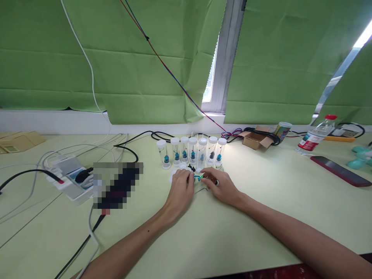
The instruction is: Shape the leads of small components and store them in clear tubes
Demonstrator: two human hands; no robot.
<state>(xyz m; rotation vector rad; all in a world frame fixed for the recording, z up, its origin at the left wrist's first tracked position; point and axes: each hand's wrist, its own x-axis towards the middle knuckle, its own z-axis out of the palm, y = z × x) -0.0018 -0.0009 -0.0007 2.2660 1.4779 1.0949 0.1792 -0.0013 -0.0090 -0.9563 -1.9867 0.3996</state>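
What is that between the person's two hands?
A small teal part, held by both the left hand and the right hand, seen in the head view.

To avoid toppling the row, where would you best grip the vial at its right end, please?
Probably by its white cap, coming from above and the right. The vial stands upright, its right side is free, and a neighbour crowds its left.

Rear wall is covered by green fabric blinds (130, 58), hanging in separate panels. A white window frame (225, 54) shows between two panels, with daylight in the gap beside it. A further bright gap (363, 38) shows at upper right. A white sill (58, 121) runs beneath. The worktop (261, 217) is pale yellow-green, matt and evenly lit.
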